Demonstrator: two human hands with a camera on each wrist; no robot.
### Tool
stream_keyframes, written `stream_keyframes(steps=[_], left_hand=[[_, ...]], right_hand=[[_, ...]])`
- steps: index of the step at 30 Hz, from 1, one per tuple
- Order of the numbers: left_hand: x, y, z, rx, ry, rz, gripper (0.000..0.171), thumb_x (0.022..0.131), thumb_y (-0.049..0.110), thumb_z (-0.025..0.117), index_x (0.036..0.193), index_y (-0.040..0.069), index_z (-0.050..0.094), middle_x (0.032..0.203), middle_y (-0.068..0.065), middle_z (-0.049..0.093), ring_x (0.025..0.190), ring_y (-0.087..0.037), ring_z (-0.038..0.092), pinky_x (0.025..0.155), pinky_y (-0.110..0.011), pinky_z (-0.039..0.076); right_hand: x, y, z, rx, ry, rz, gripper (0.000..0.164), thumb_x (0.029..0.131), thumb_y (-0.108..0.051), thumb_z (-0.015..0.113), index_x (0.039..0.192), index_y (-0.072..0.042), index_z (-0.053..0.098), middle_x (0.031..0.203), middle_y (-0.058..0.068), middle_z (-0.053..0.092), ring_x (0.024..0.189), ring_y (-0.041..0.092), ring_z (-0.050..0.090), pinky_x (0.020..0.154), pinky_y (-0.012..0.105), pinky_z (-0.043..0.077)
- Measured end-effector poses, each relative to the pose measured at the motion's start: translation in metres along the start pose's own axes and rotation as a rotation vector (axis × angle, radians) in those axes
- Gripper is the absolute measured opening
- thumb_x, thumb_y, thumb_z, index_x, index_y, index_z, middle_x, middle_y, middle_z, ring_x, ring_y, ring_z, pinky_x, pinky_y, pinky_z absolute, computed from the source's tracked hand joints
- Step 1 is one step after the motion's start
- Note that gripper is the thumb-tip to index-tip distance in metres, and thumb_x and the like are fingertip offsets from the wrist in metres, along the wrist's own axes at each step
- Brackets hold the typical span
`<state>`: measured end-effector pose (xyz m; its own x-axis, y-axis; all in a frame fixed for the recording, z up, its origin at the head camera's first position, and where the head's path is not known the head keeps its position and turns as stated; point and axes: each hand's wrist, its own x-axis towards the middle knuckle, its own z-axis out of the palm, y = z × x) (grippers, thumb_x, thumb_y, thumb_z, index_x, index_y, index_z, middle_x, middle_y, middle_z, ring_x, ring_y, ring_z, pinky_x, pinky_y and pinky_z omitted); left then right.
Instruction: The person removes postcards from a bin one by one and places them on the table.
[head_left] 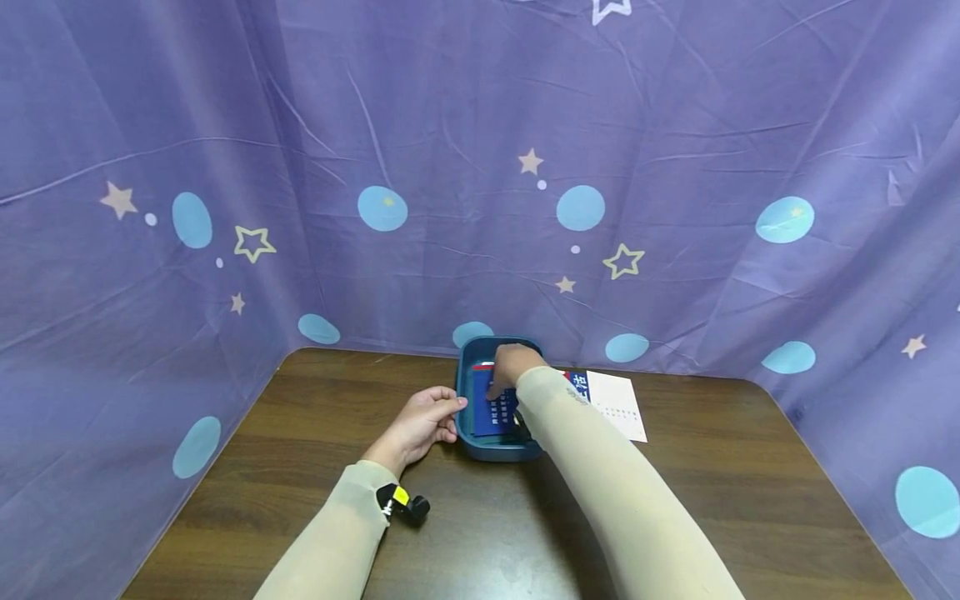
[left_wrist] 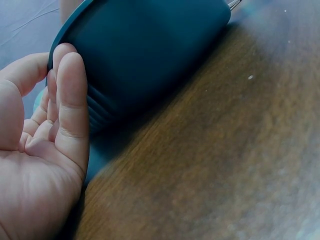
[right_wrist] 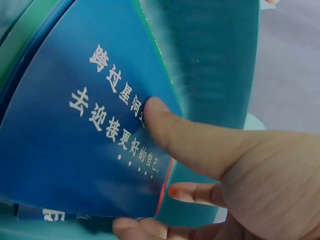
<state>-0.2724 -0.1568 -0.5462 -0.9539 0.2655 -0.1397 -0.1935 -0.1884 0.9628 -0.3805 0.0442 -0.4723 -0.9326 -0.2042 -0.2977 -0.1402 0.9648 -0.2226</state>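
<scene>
A teal plastic bin [head_left: 495, 452] stands near the back of the wooden table. My left hand [head_left: 422, 423] pinches its left rim; in the left wrist view the thumb is inside the rim and the fingers lie against the outer wall [left_wrist: 150, 55]. My right hand [head_left: 516, 365] reaches into the bin and grips a blue card [right_wrist: 75, 150] with white Chinese writing. The right thumb presses on the card's printed face, while fingertips show at its edge. The card bends slightly. Other cards or booklets lie partly hidden under it.
A white card [head_left: 621, 408] with a blue band lies on the table right of the bin, partly behind the right sleeve [head_left: 600, 467]. A purple curtain [head_left: 465, 275] with stars and dots hangs behind the table [head_left: 300, 433]. A small black device [head_left: 408, 504] is on the left wrist.
</scene>
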Motion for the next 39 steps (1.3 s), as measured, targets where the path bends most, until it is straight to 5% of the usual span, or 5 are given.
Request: stream_keyframes(steps=[6, 15, 26, 32, 39], left_hand=[[0.002, -0.001, 0.001, 0.004, 0.007, 0.0, 0.012, 0.11, 0.012, 0.071, 0.102, 0.013, 0.063, 0.07, 0.005, 0.063, 0.055, -0.005, 0.063, 0.052, -0.019, 0.059], [0.002, -0.001, 0.001, 0.009, 0.023, -0.002, 0.01, 0.11, 0.011, 0.072, 0.103, 0.012, 0.064, 0.07, 0.004, 0.063, 0.055, -0.006, 0.063, 0.052, -0.02, 0.059], [0.002, 0.0, 0.002, 0.006, 0.019, -0.013, 0.01, 0.112, 0.011, 0.069, 0.104, 0.012, 0.063, 0.069, 0.004, 0.064, 0.055, -0.006, 0.063, 0.053, -0.019, 0.059], [0.003, -0.003, 0.001, 0.005, 0.02, -0.004, 0.01, 0.111, 0.011, 0.069, 0.104, 0.012, 0.063, 0.068, 0.004, 0.064, 0.055, -0.006, 0.063, 0.052, -0.019, 0.059], [0.004, -0.003, 0.001, -0.003, 0.02, -0.001, 0.01, 0.111, 0.011, 0.07, 0.104, 0.013, 0.063, 0.068, 0.004, 0.065, 0.054, -0.005, 0.063, 0.052, -0.019, 0.059]], right_hand=[[0.048, 0.034, 0.006, 0.059, 0.099, -0.129, 0.06, 0.077, -0.021, 0.107, 0.126, -0.004, 0.077, 0.114, 0.011, 0.083, 0.089, 0.024, 0.08, 0.084, 0.043, 0.072], [-0.053, 0.043, -0.049, 0.35, 0.145, -0.159, 0.045, 0.096, -0.013, 0.09, 0.136, 0.002, 0.075, 0.123, 0.018, 0.082, 0.103, 0.023, 0.075, 0.095, 0.038, 0.068], [-0.085, 0.113, -0.03, 0.732, 0.24, -0.166, 0.019, 0.107, -0.018, 0.079, 0.117, -0.002, 0.075, 0.097, 0.011, 0.082, 0.081, 0.017, 0.075, 0.081, 0.039, 0.066], [-0.096, 0.137, -0.029, 0.778, 0.304, -0.143, 0.025, 0.113, -0.022, 0.071, 0.127, -0.002, 0.068, 0.091, 0.01, 0.078, 0.072, 0.016, 0.068, 0.062, 0.03, 0.054], [-0.102, 0.164, -0.035, 0.728, 0.352, -0.107, 0.032, 0.113, -0.026, 0.069, 0.134, -0.002, 0.067, 0.087, 0.008, 0.08, 0.071, 0.014, 0.07, 0.069, 0.029, 0.053]])
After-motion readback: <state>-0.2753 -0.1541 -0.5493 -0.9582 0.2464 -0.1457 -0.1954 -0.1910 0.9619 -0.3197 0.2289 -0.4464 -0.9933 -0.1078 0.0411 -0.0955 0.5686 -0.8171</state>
